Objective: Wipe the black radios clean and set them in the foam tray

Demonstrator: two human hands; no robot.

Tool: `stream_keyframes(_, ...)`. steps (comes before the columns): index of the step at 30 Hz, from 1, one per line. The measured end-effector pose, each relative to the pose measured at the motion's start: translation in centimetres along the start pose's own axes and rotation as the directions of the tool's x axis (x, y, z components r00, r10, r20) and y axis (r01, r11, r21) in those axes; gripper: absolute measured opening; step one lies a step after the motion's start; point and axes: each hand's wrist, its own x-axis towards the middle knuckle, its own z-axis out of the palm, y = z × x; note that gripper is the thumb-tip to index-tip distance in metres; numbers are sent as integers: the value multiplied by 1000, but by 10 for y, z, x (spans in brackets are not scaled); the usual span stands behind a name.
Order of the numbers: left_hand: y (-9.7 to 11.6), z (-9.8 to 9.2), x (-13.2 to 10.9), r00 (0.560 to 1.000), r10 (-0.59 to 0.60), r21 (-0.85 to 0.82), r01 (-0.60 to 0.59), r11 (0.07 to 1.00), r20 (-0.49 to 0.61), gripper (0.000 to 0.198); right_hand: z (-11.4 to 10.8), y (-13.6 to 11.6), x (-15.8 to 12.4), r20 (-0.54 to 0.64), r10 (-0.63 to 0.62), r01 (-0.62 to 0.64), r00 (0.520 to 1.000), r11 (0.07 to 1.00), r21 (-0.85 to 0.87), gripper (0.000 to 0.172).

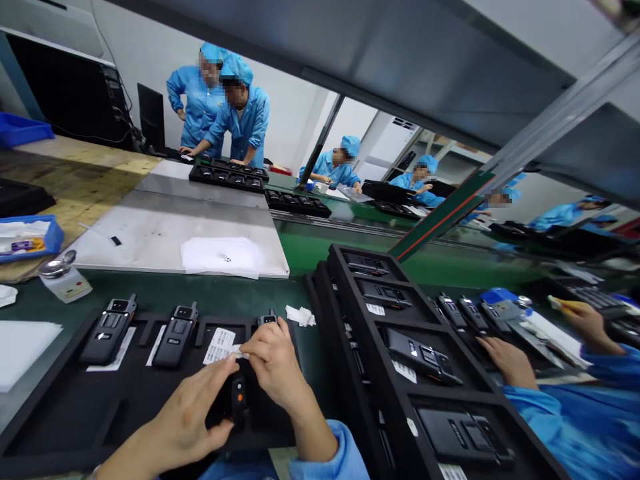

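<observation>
At seven o'clock in view, the black handset (239, 399) probably handles as rigid and light, best held by its long sides; right grip (273, 363) pinches white scrap (241, 351), left grip (193, 407) indeterminable.

Workbench: green top (150, 283). Front left: black tray (50, 423). Right of it: stack of black trays (341, 261). Between them, toward rear: crumpled white tissue (301, 316). Left: metal-capped bottle (71, 287), white sheets (25, 350). Rear: pale board (150, 230), bearing white paper (220, 257).

White wall (295, 110), gray overhead shelf (400, 73), green tabletop (160, 288), wooden surface (75, 177)
</observation>
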Motion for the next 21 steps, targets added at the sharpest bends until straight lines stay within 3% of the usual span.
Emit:
stream_keyframes(4,-2,0,2,995,-104,-46,104,993,-1,90,-4,-4,-9,-118,41,-11,992,970,243,24)
stream_keyframes(7,-5,-1,4,993,-114,-40,114,993,2,90,-5,-15,-9,-1,-29,28,1000,957,289,24)
stream_keyframes(10,-4,-2,4,995,-97,-33,96,995,-8,88,-2,-10,-5,76,-24,8,997,978,206,28)
stream_keyframes(13,-3,-3,4,997,-73,-40,73,997,-13,88,1,6,-5,-15,44,-41,999,990,137,29)
stream_keyframes(17,-3,-3,3,994,-106,-34,106,994,-18,87,0,4,-9,-111,46,-8,993,945,328,24)
stream_keyframes(21,-4,-5,3,995,-103,-11,103,995,-16,86,-1,-10,-7,40,-57,41,998,947,320,24)
